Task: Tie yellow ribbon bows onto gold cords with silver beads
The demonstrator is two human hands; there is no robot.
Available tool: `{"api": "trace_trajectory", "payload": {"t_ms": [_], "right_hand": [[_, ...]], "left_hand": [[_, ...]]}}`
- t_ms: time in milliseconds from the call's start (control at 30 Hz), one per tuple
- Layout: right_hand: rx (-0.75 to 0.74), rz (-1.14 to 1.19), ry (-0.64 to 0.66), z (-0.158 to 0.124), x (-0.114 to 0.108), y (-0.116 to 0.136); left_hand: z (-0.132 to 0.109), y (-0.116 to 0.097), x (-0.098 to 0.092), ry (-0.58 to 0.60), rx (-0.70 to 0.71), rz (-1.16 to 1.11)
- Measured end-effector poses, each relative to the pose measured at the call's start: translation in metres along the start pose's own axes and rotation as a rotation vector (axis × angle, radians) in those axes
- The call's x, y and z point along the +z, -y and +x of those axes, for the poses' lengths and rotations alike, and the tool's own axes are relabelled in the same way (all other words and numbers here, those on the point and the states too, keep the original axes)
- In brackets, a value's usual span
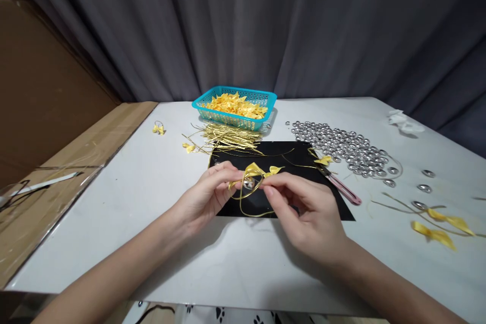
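Observation:
My left hand pinches a yellow ribbon bow and a silver bell-like bead between thumb and fingertips. A gold cord loops around the bead and hangs below it. From the other side, my right hand is closed, thumb against forefinger, on the cord beside the bow. Both hands are raised over a black sheet on the white table. Exactly how the cord passes through or around the bow is hidden by my fingers.
A turquoise basket of yellow bows stands at the back, gold cords before it. Silver beads spread to the right, near a pink-handled tool. Loose bows lie front right; a finished-looking bow loop sits far left.

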State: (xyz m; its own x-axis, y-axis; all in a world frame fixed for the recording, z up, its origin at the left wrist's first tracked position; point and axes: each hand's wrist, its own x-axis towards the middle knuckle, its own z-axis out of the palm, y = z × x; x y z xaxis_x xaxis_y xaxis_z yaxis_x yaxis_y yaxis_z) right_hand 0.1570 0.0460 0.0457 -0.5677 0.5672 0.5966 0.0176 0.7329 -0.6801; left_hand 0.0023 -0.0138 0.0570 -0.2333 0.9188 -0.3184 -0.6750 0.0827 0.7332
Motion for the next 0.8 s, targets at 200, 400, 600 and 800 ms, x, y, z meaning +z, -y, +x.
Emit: {"api": "trace_trajectory", "payload": {"t_ms": [200, 400, 600, 800], "right_hand": [[0.000, 0.007, -0.012, 0.0001, 0.0015, 0.0025], [0.031, 0.017, -0.003, -0.0034, 0.0014, 0.0003], [0.032, 0.033, -0.008, -0.0035, 0.0015, -0.0005], [0.017, 0.025, 0.017, -0.0048, 0.0036, -0.0046]], "left_hand": [[-0.0017, -0.0004, 0.0016, -0.018, -0.011, -0.014], [-0.0012, -0.0008, 0.0022, -0.026, -0.023, -0.021], [-0.0016, -0.0008, 0.0014, -0.028, -0.029, -0.022], [-0.0032, -0.0018, 0.0035, 0.012, -0.008, 0.020]]}}
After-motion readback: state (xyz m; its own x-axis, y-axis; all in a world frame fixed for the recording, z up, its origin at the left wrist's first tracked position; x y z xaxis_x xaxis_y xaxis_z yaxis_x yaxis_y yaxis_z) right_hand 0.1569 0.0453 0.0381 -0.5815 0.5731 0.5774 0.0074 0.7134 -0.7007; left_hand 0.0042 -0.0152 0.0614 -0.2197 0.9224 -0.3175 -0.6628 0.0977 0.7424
